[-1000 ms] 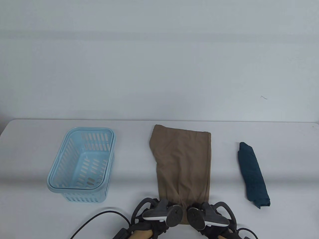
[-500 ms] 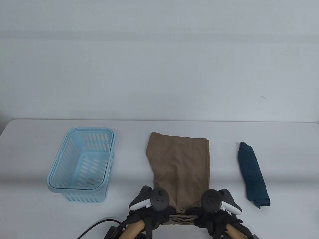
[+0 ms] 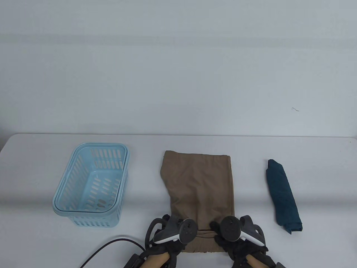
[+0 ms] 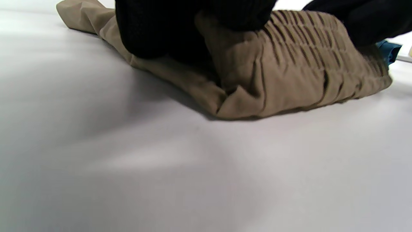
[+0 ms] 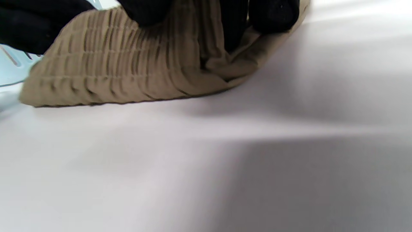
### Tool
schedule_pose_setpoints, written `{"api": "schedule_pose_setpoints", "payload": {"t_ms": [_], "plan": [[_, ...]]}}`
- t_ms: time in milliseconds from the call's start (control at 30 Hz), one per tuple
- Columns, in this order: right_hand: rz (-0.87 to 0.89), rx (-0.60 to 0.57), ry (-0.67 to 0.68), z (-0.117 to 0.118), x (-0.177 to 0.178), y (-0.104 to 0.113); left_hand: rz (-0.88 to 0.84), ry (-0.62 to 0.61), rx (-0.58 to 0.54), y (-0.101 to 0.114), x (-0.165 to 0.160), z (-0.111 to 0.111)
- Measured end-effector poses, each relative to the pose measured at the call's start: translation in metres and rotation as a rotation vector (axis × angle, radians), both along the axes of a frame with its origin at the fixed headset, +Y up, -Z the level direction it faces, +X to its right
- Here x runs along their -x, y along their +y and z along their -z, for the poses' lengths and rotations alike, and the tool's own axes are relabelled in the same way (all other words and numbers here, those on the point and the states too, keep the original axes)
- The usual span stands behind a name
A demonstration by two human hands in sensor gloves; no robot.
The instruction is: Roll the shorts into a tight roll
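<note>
Both gloved hands, left hand [image 3: 170, 236] and right hand [image 3: 237, 237], curl their fingers over the gathered elastic waistband of the flat tan fabric shorts [image 3: 199, 184], gripping its first fold at the near edge of the white table [image 3: 41, 237]. A slotted light-blue plastic basket [image 3: 90, 184] stands to the left, a rolled dark-teal cloth [image 3: 283, 195] to the right.

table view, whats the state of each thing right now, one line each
tan shorts: flat, waistband end turned into a first fold
left hand: gripping the waistband
right hand: gripping the waistband
dark teal garment: already rolled, lying apart
blue basket: upright, nothing visible inside
</note>
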State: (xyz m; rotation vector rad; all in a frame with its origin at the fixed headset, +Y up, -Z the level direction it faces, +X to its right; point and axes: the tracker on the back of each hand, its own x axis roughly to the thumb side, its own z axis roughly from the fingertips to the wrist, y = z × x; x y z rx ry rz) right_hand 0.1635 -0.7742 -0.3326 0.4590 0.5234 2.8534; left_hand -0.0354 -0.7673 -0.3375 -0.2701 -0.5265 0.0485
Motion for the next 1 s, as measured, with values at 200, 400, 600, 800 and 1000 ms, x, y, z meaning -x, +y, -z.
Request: {"api": "schedule_pose_setpoints", "payload": {"t_ms": [200, 400, 600, 800, 1000], "plan": [[-0.049, -0.1, -0.036, 0.0, 0.008, -0.001, -0.026, -0.148, -0.168, 0.014, -0.003, -0.01], [-0.084, -0.134, -0.067, 0.001, 0.011, -0.003, 0.099, -0.271, -0.07, 0.002, -0.007, -0.02], [-0.053, -0.229, 0.065, -0.008, 0.01, 0.012, 0.107, -0.248, -0.002, -0.011, -0.009, -0.013], [-0.191, -0.117, 0.16, -0.016, 0.009, 0.004, 0.114, -0.244, -0.007, -0.012, -0.012, -0.011], [-0.155, -0.145, 0.156, -0.011, 0.009, 0.005, 0.061, -0.22, 0.044, -0.006, -0.01, -0.005]]}}
